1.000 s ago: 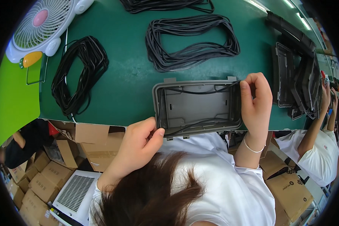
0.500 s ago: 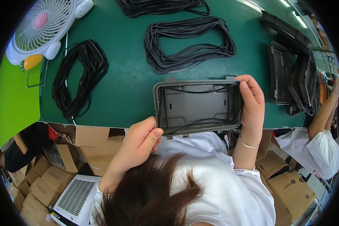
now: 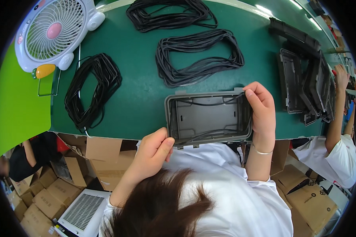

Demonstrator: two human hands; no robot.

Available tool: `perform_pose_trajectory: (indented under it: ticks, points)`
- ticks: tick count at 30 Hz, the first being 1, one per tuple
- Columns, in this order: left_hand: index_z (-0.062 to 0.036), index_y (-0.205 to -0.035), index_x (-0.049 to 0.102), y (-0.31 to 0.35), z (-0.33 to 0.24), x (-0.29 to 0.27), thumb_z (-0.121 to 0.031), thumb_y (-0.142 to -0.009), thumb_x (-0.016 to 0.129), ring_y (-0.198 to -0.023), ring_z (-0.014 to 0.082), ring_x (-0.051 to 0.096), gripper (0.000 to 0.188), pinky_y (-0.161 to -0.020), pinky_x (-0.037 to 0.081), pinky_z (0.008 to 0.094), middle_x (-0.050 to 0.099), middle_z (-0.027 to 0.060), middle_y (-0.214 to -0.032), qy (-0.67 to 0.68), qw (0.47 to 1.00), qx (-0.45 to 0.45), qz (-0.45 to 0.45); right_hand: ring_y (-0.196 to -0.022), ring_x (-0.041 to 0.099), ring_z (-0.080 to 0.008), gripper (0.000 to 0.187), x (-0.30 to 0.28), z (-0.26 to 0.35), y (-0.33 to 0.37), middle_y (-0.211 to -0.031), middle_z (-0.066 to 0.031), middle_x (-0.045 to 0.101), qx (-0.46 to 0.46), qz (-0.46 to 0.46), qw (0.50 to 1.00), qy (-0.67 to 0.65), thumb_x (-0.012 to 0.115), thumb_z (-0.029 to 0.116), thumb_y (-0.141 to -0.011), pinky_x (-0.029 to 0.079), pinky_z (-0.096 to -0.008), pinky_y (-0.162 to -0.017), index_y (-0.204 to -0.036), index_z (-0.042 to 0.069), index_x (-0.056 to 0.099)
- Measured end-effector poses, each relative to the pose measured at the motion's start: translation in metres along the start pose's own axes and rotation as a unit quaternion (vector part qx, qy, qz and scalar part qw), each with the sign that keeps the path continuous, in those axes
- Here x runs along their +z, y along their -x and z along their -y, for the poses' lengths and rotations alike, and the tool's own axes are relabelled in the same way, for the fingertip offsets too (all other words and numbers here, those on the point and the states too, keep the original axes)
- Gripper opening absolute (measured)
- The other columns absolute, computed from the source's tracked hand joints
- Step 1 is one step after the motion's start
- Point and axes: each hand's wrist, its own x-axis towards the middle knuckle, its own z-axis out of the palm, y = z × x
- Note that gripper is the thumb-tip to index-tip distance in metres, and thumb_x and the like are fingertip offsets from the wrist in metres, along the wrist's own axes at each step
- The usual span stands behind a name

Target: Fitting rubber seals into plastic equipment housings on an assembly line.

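A dark grey rectangular plastic box [image 3: 208,118], open side up, is held between my two hands at the table's front edge. My left hand [image 3: 154,152] pinches its near left corner, thumb and fingers closed. Gripping the far right corner is my right hand [image 3: 261,106], its thumb on the rim. A thin black cord [image 3: 211,104] runs along the inside walls of the box. Beyond the box lies a bundle of dark grey cable [image 3: 241,59], with a black cable bundle [image 3: 174,27] behind it. Another black cable coil [image 3: 71,96] lies to the left.
A white fan [image 3: 69,59] with a pink hub stands at the far left of the green table [image 3: 134,79]. Several dark plastic box parts [image 3: 290,81] are piled at the right. Cardboard boxes [image 3: 61,191] stand below the table. Other people work at both sides.
The view has shifted slightly, so the table things appear lower. Both hands keep their hold on the box. The co-worker's arm at the right has moved.
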Motion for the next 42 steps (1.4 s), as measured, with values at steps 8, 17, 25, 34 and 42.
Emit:
perform_pose_trajectory:
  ticks: [8, 17, 25, 34, 42]
  points:
    - [-0.0031, -0.069, 0.04, -0.004, -0.001, -0.002, -0.013, -0.091, 0.047, -0.054, 0.0079, 0.049, 0.025, -0.049, 0.039, 0.0233, 0.051, 0.0034, -0.063, 0.091, 0.995, -0.045, -0.023, -0.066, 0.042, -0.0008, 0.01, 0.003, -0.001, -0.001, -0.072, 0.0053, 0.05, 0.007, -0.029, 1.0, -0.008, 0.051, 0.008, -0.089, 0.034, -0.0157, -0.06, -0.083, 0.002, 0.055]
    - [-0.0027, -0.071, 0.039, -0.003, 0.003, 0.002, -0.011, -0.089, 0.051, -0.053, 0.0086, 0.046, 0.023, -0.048, 0.036, 0.0237, 0.05, 0.0037, -0.063, -0.014, 0.999, -0.004, -0.041, -0.071, 0.047, -0.0011, 0.007, -0.003, -0.001, -0.002, -0.077, 0.0037, 0.054, -0.012, 0.007, 0.999, -0.046, 0.05, 0.005, -0.089, 0.036, -0.0159, -0.065, -0.085, 0.002, 0.055]
    - [0.0005, -0.084, 0.047, -0.012, -0.008, 0.0, -0.009, -0.084, 0.058, -0.056, 0.0123, 0.047, 0.014, -0.051, 0.039, 0.025, 0.048, 0.0058, -0.069, -0.14, 0.981, 0.064, -0.115, -0.071, 0.05, -0.0035, 0.008, -0.003, -0.009, -0.002, -0.078, 0.001, 0.057, -0.007, 0.003, 0.999, -0.048, 0.051, 0.006, -0.089, 0.042, -0.0184, -0.065, -0.086, 0.001, 0.056]
    - [0.0016, -0.111, 0.048, -0.049, -0.045, 0.006, -0.001, -0.072, 0.061, -0.081, 0.0324, 0.055, 0.041, -0.068, 0.048, 0.039, 0.051, 0.0167, -0.093, -0.477, 0.837, 0.191, -0.19, -0.07, 0.044, -0.0021, 0.008, 0.002, -0.009, 0.0, -0.075, 0.004, 0.052, -0.037, -0.002, 0.999, -0.001, 0.052, 0.006, -0.088, 0.036, -0.017, -0.064, -0.085, 0.0, 0.056]
    - [0.0018, -0.092, 0.052, -0.051, -0.04, 0.008, 0.0, -0.076, 0.057, -0.067, 0.0327, 0.057, 0.017, -0.06, 0.048, 0.0397, 0.055, 0.0163, -0.078, -0.486, 0.821, 0.2, -0.223, -0.069, 0.043, -0.0021, 0.012, 0.001, -0.013, -0.004, -0.075, 0.0047, 0.052, -0.049, -0.015, 0.998, 0.037, 0.052, 0.009, -0.089, 0.036, -0.0172, -0.063, -0.091, -0.001, 0.059]
